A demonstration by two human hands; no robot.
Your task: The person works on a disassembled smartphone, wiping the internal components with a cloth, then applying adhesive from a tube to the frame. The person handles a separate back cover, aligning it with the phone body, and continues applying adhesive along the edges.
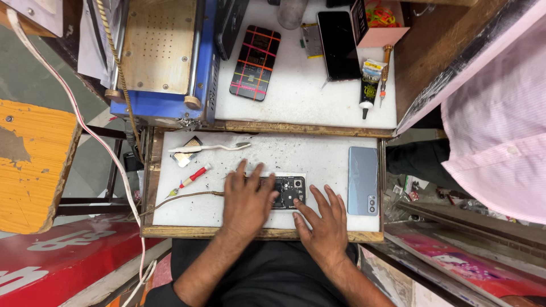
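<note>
An opened phone [287,190] with its dark inner boards bare lies on the white work surface [318,156] of a pull-out tray. My left hand [245,203] lies flat over its left part, fingers spread. My right hand [324,222] rests beside it at the lower right, its forefinger touching the phone's lower right corner. Neither hand grips anything. A blue-grey phone back cover [363,180] lies face up to the right of my right hand.
A red-handled screwdriver [192,177], a white toothbrush [207,148] and a brown cable [182,198] lie at the tray's left. The upper shelf holds a plaid phone case [255,62], a dark phone [338,45], a glue tube [369,84] and a blue machine [162,57]. A person's pink shirt [500,131] is at right.
</note>
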